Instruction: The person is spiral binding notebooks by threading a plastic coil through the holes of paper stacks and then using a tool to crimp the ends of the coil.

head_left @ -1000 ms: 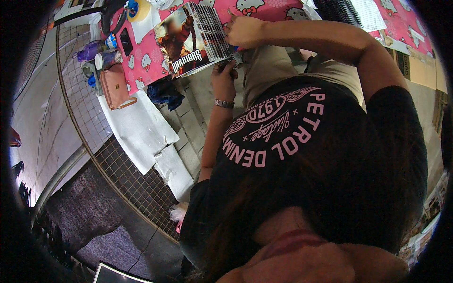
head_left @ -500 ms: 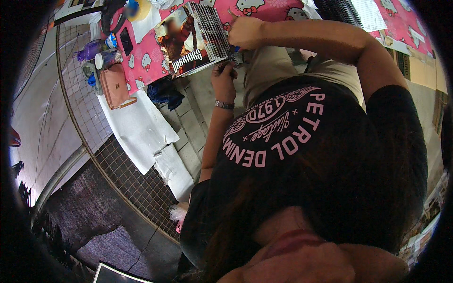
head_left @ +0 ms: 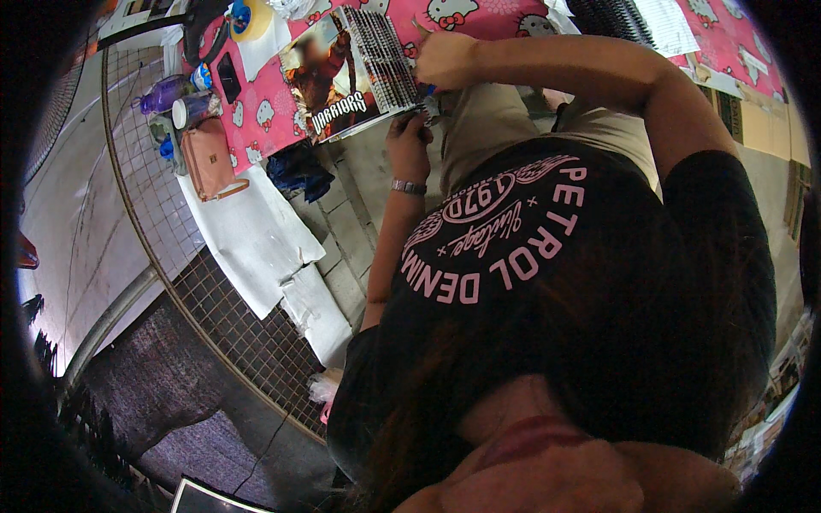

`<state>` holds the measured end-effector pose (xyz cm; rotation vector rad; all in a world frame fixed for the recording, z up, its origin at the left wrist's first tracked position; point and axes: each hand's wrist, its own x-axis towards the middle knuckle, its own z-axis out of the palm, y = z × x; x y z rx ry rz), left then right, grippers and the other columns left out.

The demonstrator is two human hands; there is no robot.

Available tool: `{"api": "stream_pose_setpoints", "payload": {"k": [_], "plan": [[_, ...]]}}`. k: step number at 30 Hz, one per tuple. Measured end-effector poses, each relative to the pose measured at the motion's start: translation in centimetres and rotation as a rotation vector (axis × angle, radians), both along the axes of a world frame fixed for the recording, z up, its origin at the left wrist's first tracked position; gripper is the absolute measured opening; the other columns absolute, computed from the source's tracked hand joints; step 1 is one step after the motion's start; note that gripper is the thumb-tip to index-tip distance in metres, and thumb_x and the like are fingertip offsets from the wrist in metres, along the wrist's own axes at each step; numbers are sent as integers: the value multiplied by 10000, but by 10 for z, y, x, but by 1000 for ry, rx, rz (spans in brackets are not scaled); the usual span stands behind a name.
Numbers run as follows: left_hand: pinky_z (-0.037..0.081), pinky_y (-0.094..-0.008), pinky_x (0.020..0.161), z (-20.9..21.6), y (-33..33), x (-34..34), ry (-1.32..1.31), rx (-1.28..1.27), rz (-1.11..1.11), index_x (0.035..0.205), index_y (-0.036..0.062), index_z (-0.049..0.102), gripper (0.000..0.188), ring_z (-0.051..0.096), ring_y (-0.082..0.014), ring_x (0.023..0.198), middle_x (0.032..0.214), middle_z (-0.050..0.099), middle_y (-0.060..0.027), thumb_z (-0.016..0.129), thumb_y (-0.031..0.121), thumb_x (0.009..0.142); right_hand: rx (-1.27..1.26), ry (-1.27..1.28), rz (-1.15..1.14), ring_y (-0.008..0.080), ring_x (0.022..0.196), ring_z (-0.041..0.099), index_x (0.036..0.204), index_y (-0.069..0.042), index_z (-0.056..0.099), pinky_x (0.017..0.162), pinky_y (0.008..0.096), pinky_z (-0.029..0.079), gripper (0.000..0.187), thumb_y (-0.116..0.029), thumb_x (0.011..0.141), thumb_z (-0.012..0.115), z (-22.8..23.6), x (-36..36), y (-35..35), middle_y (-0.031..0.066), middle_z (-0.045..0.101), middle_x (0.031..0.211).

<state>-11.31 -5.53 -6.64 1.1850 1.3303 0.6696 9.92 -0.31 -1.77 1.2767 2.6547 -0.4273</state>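
A fanned stack of booklets [head_left: 335,81] with a picture on the top cover lies at the near edge of the pink patterned cloth. At its lower right corner is my left hand [head_left: 409,135], a metal watch on its wrist. Those fingers are curled together, and what they pinch, if anything, is too small to make out. Beside the right edge of the stack sits my right hand [head_left: 446,60], its fingers bent inward. A small blue bit shows under it, but I cannot tell what it holds.
On the left are a phone [head_left: 228,78], a tape roll [head_left: 253,19], a clear tumbler [head_left: 195,109] and a pink pouch [head_left: 209,158]. White sheets [head_left: 248,235] hang over a wire grid [head_left: 231,312]. Black spiral-bound items [head_left: 609,21] lie at the far right.
Both hands stay by the stack. The left fingers have shifted very slightly at its corner; the booklets lie almost unchanged.
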Motion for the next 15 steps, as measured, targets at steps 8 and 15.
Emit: {"api": "stream_pose_setpoints", "payload": {"k": [8, 15], "plan": [[389, -255, 493, 9, -3, 10, 23, 45, -40, 928, -16, 596, 153, 502, -109, 548, 769, 600, -51, 644, 92, 830, 429, 184, 16, 254, 983, 627, 898, -81, 686, 1035, 481, 357, 242, -256, 741, 627, -62, 0, 7, 93, 663, 942], [389, -246, 502, -6, 4, 7, -123, -213, 164, 920, -9, 609, 129, 484, -106, 566, 751, 591, -29, 650, 53, 814, 33, 57, -34, 256, 941, 631, 882, -84, 688, 1041, 535, 336, 208, -216, 757, 586, -23, 1, 3, 105, 666, 935]]}}
